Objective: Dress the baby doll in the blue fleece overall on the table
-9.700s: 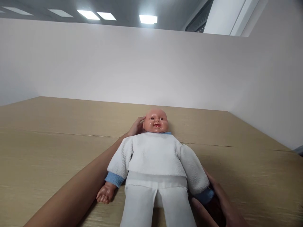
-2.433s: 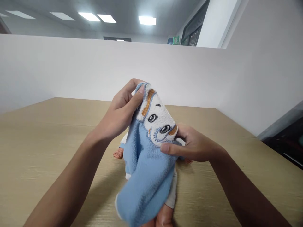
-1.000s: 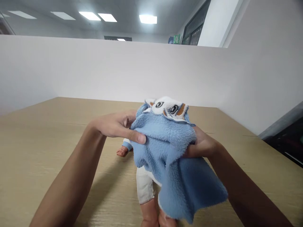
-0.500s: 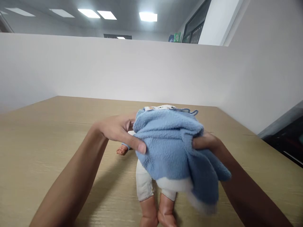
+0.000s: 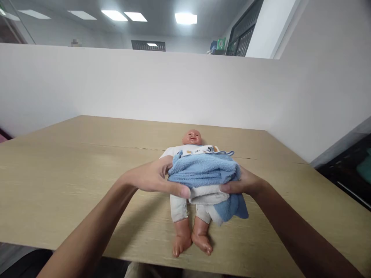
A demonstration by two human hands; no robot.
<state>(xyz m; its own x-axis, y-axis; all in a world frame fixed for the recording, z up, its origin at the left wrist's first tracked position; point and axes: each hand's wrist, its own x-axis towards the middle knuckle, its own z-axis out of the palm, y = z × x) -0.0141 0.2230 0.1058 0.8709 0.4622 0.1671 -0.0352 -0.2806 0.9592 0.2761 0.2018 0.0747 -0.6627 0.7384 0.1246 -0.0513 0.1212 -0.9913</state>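
A baby doll in white clothes lies on its back on the wooden table, head away from me and bare feet toward the near edge. A bunched blue fleece garment with a white lining and an embroidered animal face sits over the doll's torso. My left hand grips the garment's left side, thumb along its lower edge. On the other side, my right hand pinches the fabric, and a loose blue flap hangs below it. The doll's arms are hidden under the cloth.
White partition walls close off the table at the back and right. A dark object stands beyond the table's right edge. The near table edge runs just below the doll's feet.
The garment has come down from chest height onto the doll's torso, gathered flatter between both hands. The doll's head has come into view and the doll appears farther from me.
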